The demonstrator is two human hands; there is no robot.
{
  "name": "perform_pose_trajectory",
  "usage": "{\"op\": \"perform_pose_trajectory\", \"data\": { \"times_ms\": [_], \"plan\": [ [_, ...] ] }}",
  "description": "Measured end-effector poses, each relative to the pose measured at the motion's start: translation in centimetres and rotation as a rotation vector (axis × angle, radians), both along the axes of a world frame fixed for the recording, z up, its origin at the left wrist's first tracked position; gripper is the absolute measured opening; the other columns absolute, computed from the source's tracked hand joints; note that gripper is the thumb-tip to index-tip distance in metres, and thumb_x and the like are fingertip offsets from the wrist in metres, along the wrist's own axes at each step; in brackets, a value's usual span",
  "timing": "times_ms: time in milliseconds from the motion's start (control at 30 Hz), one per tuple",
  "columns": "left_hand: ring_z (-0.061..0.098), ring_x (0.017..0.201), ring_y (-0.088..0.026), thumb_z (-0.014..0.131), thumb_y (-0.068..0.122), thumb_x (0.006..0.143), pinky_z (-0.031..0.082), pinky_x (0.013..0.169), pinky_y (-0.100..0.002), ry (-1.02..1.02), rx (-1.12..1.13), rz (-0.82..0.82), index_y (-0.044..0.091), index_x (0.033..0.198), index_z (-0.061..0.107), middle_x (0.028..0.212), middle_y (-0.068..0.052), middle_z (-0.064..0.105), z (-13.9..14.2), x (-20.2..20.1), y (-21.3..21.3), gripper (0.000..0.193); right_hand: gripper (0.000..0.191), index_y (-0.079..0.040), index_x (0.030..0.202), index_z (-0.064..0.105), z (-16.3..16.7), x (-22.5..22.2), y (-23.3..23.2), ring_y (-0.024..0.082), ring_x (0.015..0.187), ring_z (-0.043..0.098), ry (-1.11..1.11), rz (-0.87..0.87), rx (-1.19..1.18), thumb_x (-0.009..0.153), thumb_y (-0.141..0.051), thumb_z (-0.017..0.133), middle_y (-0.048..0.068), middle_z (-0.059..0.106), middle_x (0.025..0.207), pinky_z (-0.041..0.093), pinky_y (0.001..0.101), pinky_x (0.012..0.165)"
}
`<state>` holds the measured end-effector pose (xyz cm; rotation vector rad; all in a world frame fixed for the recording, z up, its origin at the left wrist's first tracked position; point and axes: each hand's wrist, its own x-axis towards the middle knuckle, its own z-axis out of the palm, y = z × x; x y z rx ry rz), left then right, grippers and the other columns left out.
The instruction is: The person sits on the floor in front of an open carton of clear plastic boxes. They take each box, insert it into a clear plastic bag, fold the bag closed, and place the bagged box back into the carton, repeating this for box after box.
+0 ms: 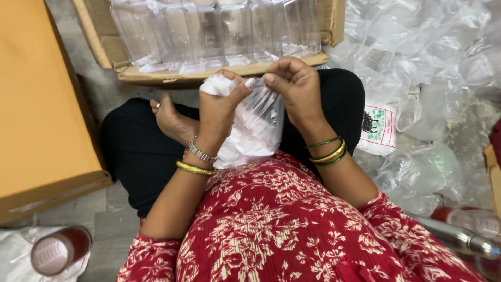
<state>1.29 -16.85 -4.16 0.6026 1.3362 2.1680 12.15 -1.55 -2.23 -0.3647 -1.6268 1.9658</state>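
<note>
I sit cross-legged on the floor and hold a clear plastic bag (253, 128) with something white inside over my lap. My left hand (219, 107) grips the bag's top left with the thumb and fingers pinched on the film. My right hand (295, 86) pinches the top right edge of the same bag. Both wrists carry bangles. Just beyond my hands stands an open cardboard box (156, 75) packed with several clear plastic containers (219, 31).
A closed brown carton (42, 115) lies at the left. A heap of clear plastic bags (428, 68) covers the floor at the right, with a printed white pouch (378, 128) among them. A tape roll (55, 253) rests at bottom left; a steel bottle (464, 240) at bottom right.
</note>
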Motion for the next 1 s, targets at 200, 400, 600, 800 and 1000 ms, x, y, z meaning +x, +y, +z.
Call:
{"op": "perform_pose_trajectory", "data": {
  "times_ms": [200,400,600,800,1000],
  "plan": [
    [0.060,0.085,-0.007,0.078,0.005,0.090,0.050,0.079,-0.023,-0.102,0.052,-0.019,0.003,0.099,0.066,0.093,0.001,0.066,-0.3,-0.2,0.4,0.014,0.013,-0.001,0.098,0.070,-1.9,1.6,0.6,0.005,0.083,0.063,-0.001,-0.107,-0.056,0.103,-0.012,0.066,-0.001,0.071,0.092,0.053,0.0203,0.078],
    [0.065,0.081,-0.013,0.073,0.021,0.099,0.055,0.072,-0.029,-0.384,0.137,-0.268,0.004,0.100,0.066,0.091,-0.002,0.068,0.4,-0.9,2.8,0.019,0.030,-0.004,0.096,0.066,-3.2,1.7,2.4,0.003,0.082,0.046,-0.047,-0.076,0.040,0.118,-0.023,0.058,-0.005,0.055,0.087,0.041,0.0200,0.075],
    [0.068,0.081,-0.016,0.073,0.026,0.097,0.057,0.072,-0.032,-0.645,0.108,-0.543,0.007,0.099,0.066,0.090,-0.004,0.069,-1.0,-1.5,6.6,0.020,0.026,-0.004,0.101,0.068,0.2,2.7,7.9,0.019,0.089,0.070,0.208,-0.040,-0.679,0.109,-0.024,0.054,0.008,0.072,0.093,0.058,0.0325,0.088],
    [0.066,0.072,-0.019,0.070,0.010,0.082,0.056,0.069,-0.034,-0.655,0.167,-0.353,0.004,0.085,0.065,0.080,-0.006,0.067,-3.8,-5.8,11.7,0.008,0.018,-0.005,0.098,0.059,-0.3,-0.3,13.8,0.024,0.078,0.066,0.245,-0.050,-0.210,0.089,0.005,0.072,0.010,0.068,0.088,0.056,0.0356,0.079],
    [0.058,0.063,-0.013,0.074,0.014,0.087,0.046,0.056,-0.034,-0.077,-0.249,0.214,-0.001,0.080,0.069,0.071,-0.002,0.066,-7.1,-5.6,17.7,0.017,0.045,-0.008,0.125,0.070,-2.6,-5.7,15.2,0.028,0.071,0.064,-0.326,-0.652,0.945,0.080,0.001,0.070,0.015,0.067,0.089,0.053,0.0391,0.064]
  ]
}}
